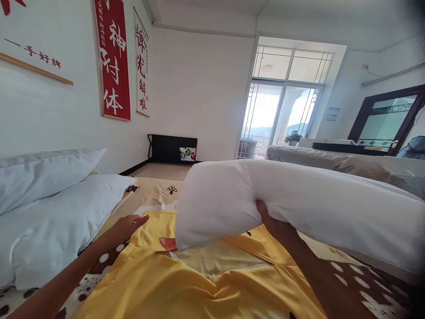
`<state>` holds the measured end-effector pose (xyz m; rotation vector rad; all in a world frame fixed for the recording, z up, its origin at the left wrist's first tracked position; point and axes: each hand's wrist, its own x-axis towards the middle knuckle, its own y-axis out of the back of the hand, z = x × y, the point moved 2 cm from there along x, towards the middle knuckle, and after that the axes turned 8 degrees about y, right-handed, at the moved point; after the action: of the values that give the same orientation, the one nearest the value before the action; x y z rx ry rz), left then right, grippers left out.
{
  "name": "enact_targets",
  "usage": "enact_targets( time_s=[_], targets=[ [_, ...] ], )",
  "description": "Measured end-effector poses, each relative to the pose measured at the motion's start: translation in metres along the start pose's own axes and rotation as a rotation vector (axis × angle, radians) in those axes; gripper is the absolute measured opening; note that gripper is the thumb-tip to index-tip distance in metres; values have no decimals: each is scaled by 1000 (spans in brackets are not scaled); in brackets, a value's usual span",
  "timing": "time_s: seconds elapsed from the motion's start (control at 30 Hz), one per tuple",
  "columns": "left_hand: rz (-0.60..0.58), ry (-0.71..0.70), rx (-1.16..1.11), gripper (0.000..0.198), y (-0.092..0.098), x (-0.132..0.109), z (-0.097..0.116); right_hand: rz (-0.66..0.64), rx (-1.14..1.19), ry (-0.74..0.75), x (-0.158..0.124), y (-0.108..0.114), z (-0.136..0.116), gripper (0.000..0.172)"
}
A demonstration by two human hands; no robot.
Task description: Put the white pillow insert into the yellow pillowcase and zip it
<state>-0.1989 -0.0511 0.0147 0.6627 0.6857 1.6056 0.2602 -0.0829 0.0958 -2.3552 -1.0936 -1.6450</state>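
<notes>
My right hand (272, 221) grips a plump white pillow (318, 199) near its middle, with the thumb pressed into the near side. The pillow is raised and bends around that grip. Its left end hangs over a yellow pillowcase (159, 283), which has a red patch and an opening edged by a pale zipper. At the pillowcase's far left edge, my left hand (131, 223) is closed on the fabric; part of its fingers is hidden. Whether the pillow's left corner touches the cloth I cannot tell.
Two more white pillows (63, 212) lie stacked at the left on the patterned bed sheet (156, 188). A black folded item (169, 148) leans against the back wall. Beyond the raised pillow, a plastic-covered piece of furniture (299, 155) stands before the window.
</notes>
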Motion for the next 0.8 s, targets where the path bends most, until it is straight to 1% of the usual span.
enact_targets(
  time_s=[0.07,0.1,0.13,0.17,0.2,0.23,0.3,0.37,0.4,0.47,0.53,0.6,0.67,0.73,0.77,0.8],
  targets=[
    [-223,80,-332,72,-17,-3,52,-11,4,13,-2,-5,-4,59],
    [-333,73,-482,75,-23,-4,77,-17,9,4,-3,-7,-6,60],
    [-438,35,-637,76,-27,-5,98,-26,16,-9,-4,-9,-6,61],
    [-499,9,-791,76,-29,-4,117,-30,24,-23,-6,-10,-5,62],
    [-532,-5,-930,74,-31,-2,132,-31,31,-38,-9,-12,-2,62],
    [-538,1,-1053,71,-32,2,143,-29,40,-54,-13,-15,4,63],
    [-481,65,-1214,60,-36,10,157,-25,66,-93,-23,-25,24,64],
    [-417,99,-1275,55,-47,18,161,-28,115,-130,-38,-40,52,63],
    [-401,107,-1280,55,-56,21,160,-27,145,-140,-46,-48,66,61],
    [-402,143,-1257,55,-79,23,153,-50,191,-170,-62,-63,90,58],
    [-426,238,-1214,52,-107,23,140,-137,190,-262,-75,-73,105,55],
    [-439,333,-1175,48,-130,25,125,-296,158,-384,-83,-79,110,55],
    [-429,369,-1148,40,-144,29,113,-431,141,-452,-84,-82,108,58],
    [-369,357,-1123,32,-149,36,107,-501,143,-433,-82,-83,105,55],
    [-330,342,-1111,31,-148,39,106,-517,149,-398,-81,-83,103,49],
    [-297,325,-1103,31,-146,41,107,-504,160,-347,-81,-82,101,42]
  ],
)
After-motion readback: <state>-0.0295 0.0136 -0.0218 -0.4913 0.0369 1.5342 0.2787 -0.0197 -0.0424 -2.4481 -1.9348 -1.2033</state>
